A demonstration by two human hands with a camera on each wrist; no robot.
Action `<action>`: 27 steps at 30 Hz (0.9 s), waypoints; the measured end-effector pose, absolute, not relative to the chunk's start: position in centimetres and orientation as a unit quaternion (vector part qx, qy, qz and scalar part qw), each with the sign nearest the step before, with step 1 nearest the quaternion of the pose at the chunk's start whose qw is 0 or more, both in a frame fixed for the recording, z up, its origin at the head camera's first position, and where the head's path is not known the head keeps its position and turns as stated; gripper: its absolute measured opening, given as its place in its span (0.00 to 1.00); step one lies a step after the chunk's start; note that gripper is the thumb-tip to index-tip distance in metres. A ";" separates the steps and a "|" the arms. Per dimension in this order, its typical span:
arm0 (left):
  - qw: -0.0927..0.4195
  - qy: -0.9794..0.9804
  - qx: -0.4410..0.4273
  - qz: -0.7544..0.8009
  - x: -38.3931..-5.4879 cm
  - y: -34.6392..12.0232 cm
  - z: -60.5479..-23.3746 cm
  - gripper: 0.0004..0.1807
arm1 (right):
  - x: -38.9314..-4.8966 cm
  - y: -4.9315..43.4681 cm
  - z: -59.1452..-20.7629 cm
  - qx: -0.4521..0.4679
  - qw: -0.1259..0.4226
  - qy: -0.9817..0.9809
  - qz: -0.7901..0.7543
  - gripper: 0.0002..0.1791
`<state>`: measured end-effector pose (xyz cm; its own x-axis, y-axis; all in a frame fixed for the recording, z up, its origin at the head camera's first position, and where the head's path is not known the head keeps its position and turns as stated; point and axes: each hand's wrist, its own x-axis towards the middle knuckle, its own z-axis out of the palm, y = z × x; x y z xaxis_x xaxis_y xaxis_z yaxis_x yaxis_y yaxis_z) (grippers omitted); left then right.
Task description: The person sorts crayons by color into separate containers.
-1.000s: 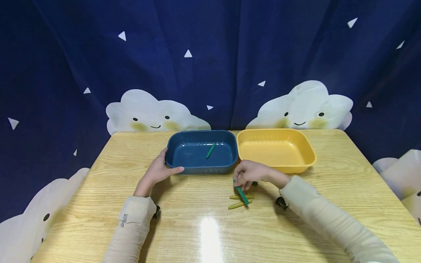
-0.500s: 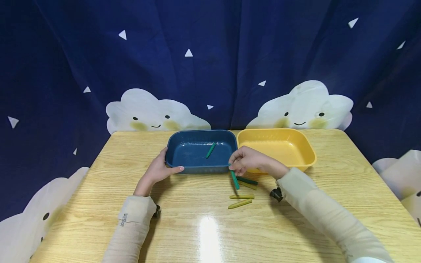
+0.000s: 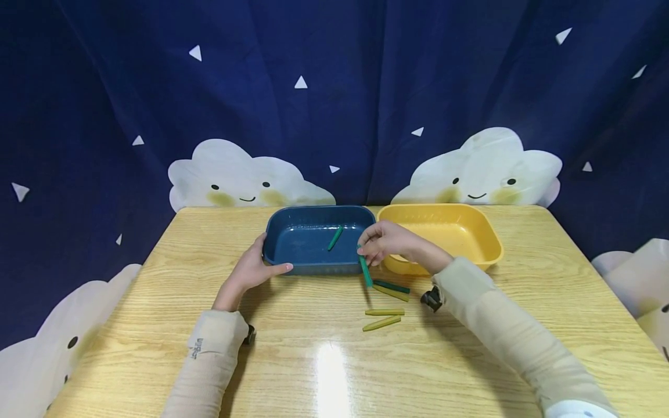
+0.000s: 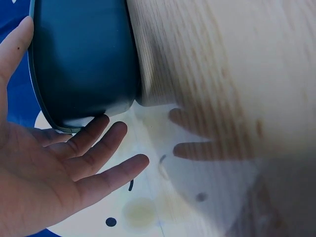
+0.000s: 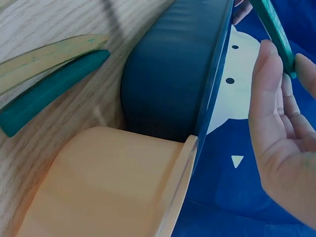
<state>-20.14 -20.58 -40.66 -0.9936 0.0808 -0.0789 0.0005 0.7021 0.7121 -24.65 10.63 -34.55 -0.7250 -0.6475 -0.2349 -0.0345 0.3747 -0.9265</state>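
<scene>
Green crayon (image 3: 366,270) was pinched by right hand (image 3: 388,241); blue bin (image 3: 300,241) touched at 8 o'clock by straight-fingered left hand (image 3: 252,269); sleeve lettering (image 3: 196,349) unreadable.

Head view: looks from above, forward and down across the wooden table (image 3: 282,360); it is the farthest one.
Left wrist view: very near, turned sideways, with left hand (image 4: 44,182) at lower left.
Right wrist view: also near and sideways, right hand (image 5: 284,143) at right.
Blue tray (image 3: 303,244): shared by both wrist views.
</scene>
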 end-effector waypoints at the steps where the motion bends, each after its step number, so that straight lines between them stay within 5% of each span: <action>1: 0.051 0.921 0.023 0.385 -20.1 -20.6 -40.6 0.56 | -24.8 10.6 -34.6 -0.221 0.296 0.774 -0.514 0.09; 27: 0.048 0.924 0.027 0.378 -20.1 -20.6 -40.7 0.56 | -26.5 8.9 -34.3 -0.172 0.240 0.747 -0.595 0.10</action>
